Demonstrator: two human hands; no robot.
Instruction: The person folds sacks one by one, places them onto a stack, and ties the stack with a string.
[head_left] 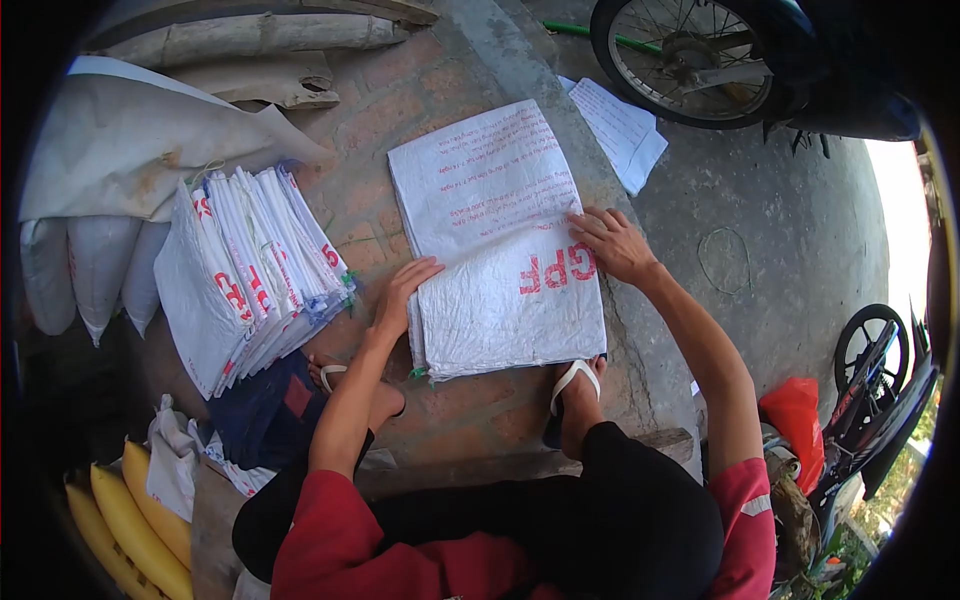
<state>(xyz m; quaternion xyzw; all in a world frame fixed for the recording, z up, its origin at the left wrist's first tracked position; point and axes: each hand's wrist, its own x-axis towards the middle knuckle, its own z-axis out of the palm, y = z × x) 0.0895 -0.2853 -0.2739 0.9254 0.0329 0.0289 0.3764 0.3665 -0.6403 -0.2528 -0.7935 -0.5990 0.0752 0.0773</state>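
Sacks [500, 315] with inverted red "GP" span the brick floor's edge [440, 75], left hand [404, 292] and right hand [615, 245] resting loosely open on them.

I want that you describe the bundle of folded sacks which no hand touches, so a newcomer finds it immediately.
Start at the brick floor and look left, past the left hand. There a thick bundle of white sacks with red print sits beside dark blue cloth. Unlike the flat sacks under this and the right hand, its folds stand on edge, fanned like book pages.
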